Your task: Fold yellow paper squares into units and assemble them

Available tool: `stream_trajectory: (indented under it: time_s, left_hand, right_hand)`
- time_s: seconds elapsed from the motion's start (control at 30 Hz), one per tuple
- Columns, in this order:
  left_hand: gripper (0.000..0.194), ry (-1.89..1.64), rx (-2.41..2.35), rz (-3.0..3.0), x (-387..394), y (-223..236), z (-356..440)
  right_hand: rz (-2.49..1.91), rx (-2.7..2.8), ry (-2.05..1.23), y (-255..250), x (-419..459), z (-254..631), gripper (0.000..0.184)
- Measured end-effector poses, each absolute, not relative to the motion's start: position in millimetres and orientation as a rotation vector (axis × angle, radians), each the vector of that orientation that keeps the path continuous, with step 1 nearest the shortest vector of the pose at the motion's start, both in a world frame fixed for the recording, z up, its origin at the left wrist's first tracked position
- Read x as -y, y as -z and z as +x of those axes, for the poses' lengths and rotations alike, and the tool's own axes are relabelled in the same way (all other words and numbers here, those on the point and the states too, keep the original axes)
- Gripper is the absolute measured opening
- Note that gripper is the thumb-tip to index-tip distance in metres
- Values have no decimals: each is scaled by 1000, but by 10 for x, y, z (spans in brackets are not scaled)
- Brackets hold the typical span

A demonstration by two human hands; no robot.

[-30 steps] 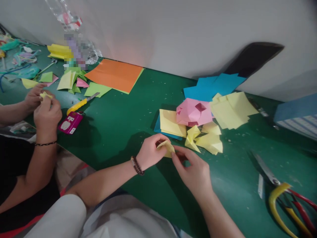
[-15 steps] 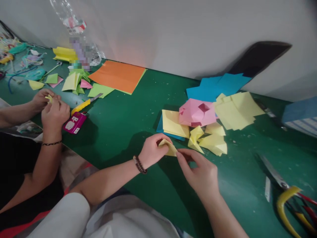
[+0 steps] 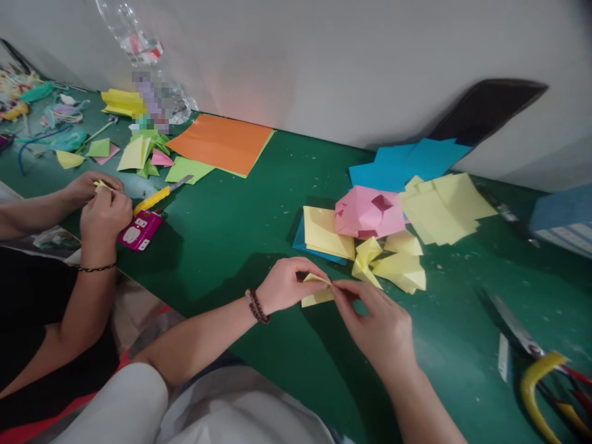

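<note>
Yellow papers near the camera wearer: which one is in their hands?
The small yellow piece held by the left hand and right hand. Unlike it, the square yellow stack, folded yellow pieces and fanned pale-yellow sheets lie untouched beyond the hands.

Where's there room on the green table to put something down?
Nearly bare green tabletop lies between the orange paper, the magenta object and the stacked yellow paper. Another patch is between the right hand and the scissors. Around the pink folded paper, blue sheets and yellow sheets crowd.

Open green tabletop mid-left, pink paper model blocking ahead — scissors at far right
</note>
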State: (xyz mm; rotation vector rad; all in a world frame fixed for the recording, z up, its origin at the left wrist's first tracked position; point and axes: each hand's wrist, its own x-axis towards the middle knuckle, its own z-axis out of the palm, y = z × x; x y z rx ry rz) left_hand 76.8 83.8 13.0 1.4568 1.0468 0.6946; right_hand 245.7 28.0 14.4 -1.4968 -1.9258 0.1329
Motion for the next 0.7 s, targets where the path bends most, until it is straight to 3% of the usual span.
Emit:
stream_trajectory:
  time_s: [0.43,0.6,0.7]
  left_hand:
    - [8,-877,-919,1390,-839,-107,752]
    - [37,-664,-943,1281,-784,-99,809]
    - [24,-584,-971,1156,-760,-56,854]
  right_hand:
    - [-1525,1922,-64,-146,-285,2464,8]
    - [-1576,1832,-1,-169,-259,2451,7]
    - [-1573,1831,51,-169,-244,2431,5]
